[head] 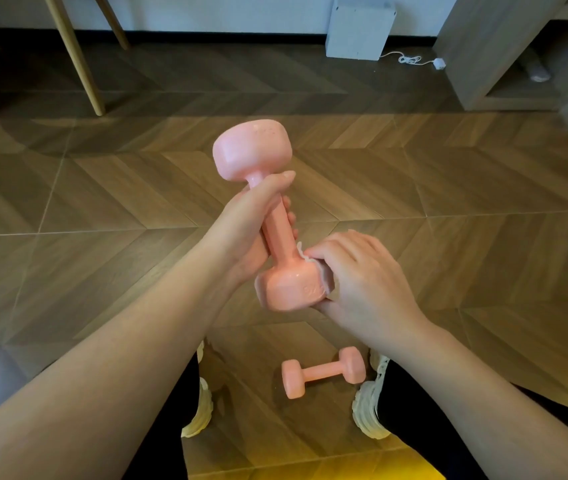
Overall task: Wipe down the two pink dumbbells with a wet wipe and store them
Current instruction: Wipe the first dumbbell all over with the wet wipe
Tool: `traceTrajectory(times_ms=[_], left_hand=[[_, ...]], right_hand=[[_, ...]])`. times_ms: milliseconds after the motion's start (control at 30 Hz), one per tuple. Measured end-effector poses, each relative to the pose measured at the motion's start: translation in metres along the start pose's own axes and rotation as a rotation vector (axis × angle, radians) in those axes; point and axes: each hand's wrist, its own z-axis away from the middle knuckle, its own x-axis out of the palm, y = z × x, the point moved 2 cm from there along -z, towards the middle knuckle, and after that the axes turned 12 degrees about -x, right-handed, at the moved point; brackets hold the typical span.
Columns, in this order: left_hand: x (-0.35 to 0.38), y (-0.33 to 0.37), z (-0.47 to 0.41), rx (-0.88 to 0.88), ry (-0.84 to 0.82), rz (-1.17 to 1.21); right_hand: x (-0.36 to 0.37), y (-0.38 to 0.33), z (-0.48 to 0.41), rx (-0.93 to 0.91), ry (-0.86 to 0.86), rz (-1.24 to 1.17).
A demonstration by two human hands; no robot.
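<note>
Pink and hard, the dumbbell (277, 233) is looking heavy and maybe slippery when wet, so the left hand (246, 223) is gripping its thin bar up in the air while the right hand (362, 271) is pinching the soft wipe (301, 252) against its near end.

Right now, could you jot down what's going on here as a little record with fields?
left hand: grips the held dumbbell by its handle, tilted, off the floor
right hand: presses a wet wipe against its lower end
other dumbbell: lies on the floor between the shoes
stored: neither yet
</note>
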Motion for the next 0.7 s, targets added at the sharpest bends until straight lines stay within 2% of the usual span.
traceTrajectory(times_ms=[100, 200, 333, 500, 633, 700], left_hand=[[-0.001, -0.002, -0.002, -0.016, 0.067, 0.035], [-0.004, -0.001, -0.003, -0.01, 0.076, 0.081], [-0.003, -0.003, -0.003, -0.003, 0.051, 0.076], [0.003, -0.001, -0.002, -0.005, -0.004, 0.055], [0.007, -0.005, -0.002, 0.018, -0.035, 0.009], [0.009, -0.007, -0.001, 0.024, -0.056, -0.001]], right_hand=[[0.004, -0.006, 0.001, -0.028, -0.014, -0.109], [0.005, -0.007, -0.002, 0.032, -0.131, -0.271], [0.005, -0.003, -0.008, 0.027, -0.231, -0.191], [-0.001, -0.001, -0.001, 0.023, -0.089, -0.17], [0.007, 0.002, -0.004, 0.048, -0.272, -0.268], [0.008, 0.002, -0.002, 0.053, -0.29, -0.28]])
